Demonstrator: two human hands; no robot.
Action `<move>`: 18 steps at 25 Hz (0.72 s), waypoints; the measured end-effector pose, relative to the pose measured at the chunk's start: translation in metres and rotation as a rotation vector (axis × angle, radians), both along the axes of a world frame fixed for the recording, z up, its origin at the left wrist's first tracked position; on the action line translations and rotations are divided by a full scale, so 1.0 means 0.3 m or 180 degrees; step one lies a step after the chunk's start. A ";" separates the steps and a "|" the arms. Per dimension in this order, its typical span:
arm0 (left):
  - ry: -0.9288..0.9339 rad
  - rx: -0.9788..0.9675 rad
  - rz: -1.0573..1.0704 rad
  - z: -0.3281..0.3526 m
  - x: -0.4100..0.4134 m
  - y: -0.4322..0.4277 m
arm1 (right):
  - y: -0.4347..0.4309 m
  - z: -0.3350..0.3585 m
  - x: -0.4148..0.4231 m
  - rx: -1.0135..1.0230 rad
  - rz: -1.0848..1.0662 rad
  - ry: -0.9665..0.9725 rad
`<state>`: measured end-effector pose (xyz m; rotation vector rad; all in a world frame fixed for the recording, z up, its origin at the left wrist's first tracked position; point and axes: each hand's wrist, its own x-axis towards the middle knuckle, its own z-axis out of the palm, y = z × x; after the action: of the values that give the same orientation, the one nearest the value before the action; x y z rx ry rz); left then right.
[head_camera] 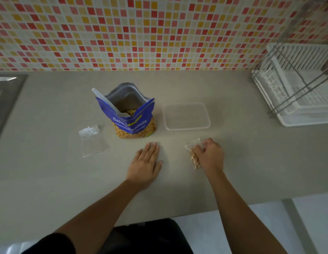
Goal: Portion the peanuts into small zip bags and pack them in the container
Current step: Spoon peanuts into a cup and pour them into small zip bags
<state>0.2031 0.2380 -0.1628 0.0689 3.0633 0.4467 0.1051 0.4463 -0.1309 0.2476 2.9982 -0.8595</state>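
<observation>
Broadly, a mosaic wall [159,33] of red, yellow and pale tiles fills the top of the view, and below it runs a grey counter [49,180]. A white dish rack [297,92] stands at the far right of the counter, and the edge of a steel sink [5,96] shows at the far left. Near the middle stands a blue bag of salted peanuts [130,121], upright, its top open and nuts visible inside. Just to its right lies a clear rectangular container [186,116] with no lid on it. To the left of the peanut bag lies an empty zip bag [92,142], flat on the counter; whether it is one bag or several stacked I cannot tell. The left hand [146,162] rests palm down in front of the peanut bag, fingers straight and together. The right hand [209,154] has its fingers curled round a small filled zip bag [194,156] — peanuts in its lower part — held low in front of the container, outside it.
</observation>
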 end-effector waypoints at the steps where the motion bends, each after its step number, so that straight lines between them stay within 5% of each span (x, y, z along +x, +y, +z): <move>1: 0.0026 0.0173 0.0027 0.003 0.000 -0.001 | -0.006 0.010 0.001 0.0002 -0.0031 0.0072; 6: 0.0468 0.0971 0.0232 0.039 0.041 -0.067 | -0.142 0.061 0.058 0.0002 0.0298 0.0463; 12: 0.1148 0.0753 0.1243 0.047 0.165 -0.335 | -0.494 -0.047 0.246 -0.0166 0.1720 0.0381; 18: 0.0699 0.0629 0.1874 0.082 0.120 -0.601 | -0.667 -0.126 0.345 0.0306 0.2502 0.0446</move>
<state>0.2390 0.0576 -0.1383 -0.8471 3.1919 0.8113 0.2085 0.2462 -0.1688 -0.9553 2.8321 -0.6454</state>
